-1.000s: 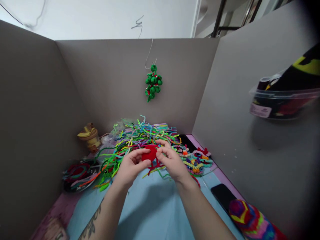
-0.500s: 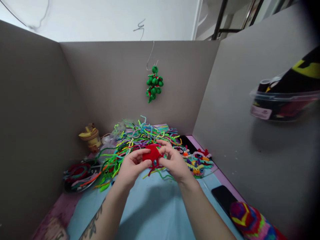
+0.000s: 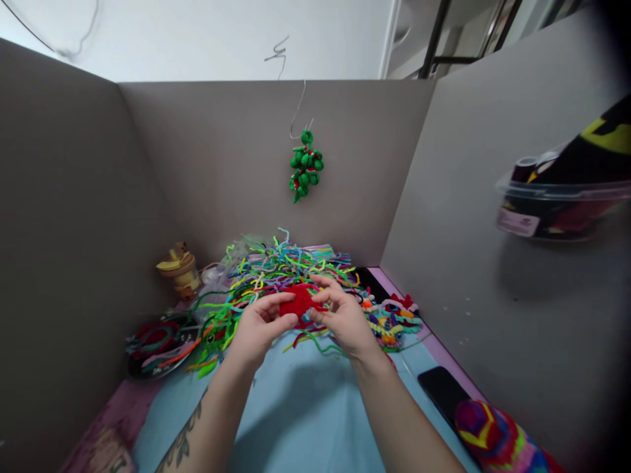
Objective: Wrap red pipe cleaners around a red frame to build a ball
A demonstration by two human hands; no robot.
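Between my hands, above the front of the pile, is a red fuzzy piece (image 3: pixel 297 303) that looks made of pipe cleaner. My left hand (image 3: pixel 262 322) pinches its left side between thumb and fingers. On the other side my right hand (image 3: pixel 341 318) has thumb and forefinger closed on a red strand at the piece's right edge, its other fingers raised. A small blue bit shows at the lower right of the red piece. Behind lies a heap of multicoloured pipe cleaners (image 3: pixel 290 263).
A dark bowl (image 3: pixel 142 371) of strands stands left, near a brown-and-yellow cup (image 3: pixel 183 272). Finished colourful pieces (image 3: pixel 389 322) and a black phone (image 3: pixel 441 387) lie right. A green ornament (image 3: pixel 306 167) hangs on the back partition; a clear tub (image 3: pixel 557 210) is on the right one.
The red piece has turned slightly between my hands, and a red strand now points right into my right fingers. Both hands stay in nearly the same place.
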